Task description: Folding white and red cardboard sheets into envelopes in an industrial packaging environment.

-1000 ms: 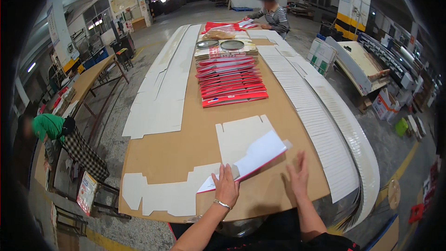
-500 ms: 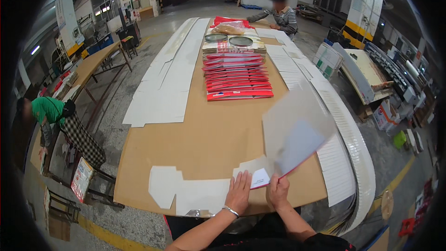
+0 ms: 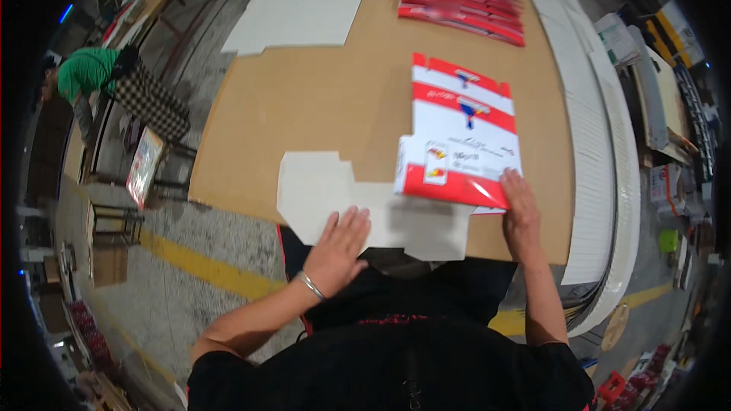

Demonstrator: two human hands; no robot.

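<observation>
A flat red-and-white printed carton [image 3: 466, 137] lies tilted over the near right part of the brown cardboard table cover [image 3: 304, 106]. My right hand [image 3: 521, 209] grips it at the lower right corner, thumb on the printed face; the other fingers are partly hidden. Under its lower edge extends a plain off-white die-cut card blank [image 3: 316, 186] along the near table edge. My left hand [image 3: 339, 243], with a silver bangle at the wrist, rests on that blank's near edge. Its fingers are stretched out and nothing is in them.
A stack of folded red-and-white cartons [image 3: 461, 0] stands farther back. White card sheets [image 3: 304, 7] lie at the far left, and white corrugated strips [image 3: 594, 144] line the right edge. A person in a green shirt [image 3: 87, 76] bends over a bench at left.
The carton in my right hand has gone from raised, plain side showing, to lying flat, printed side up. My left hand has moved left along the blank. My view has tilted down.
</observation>
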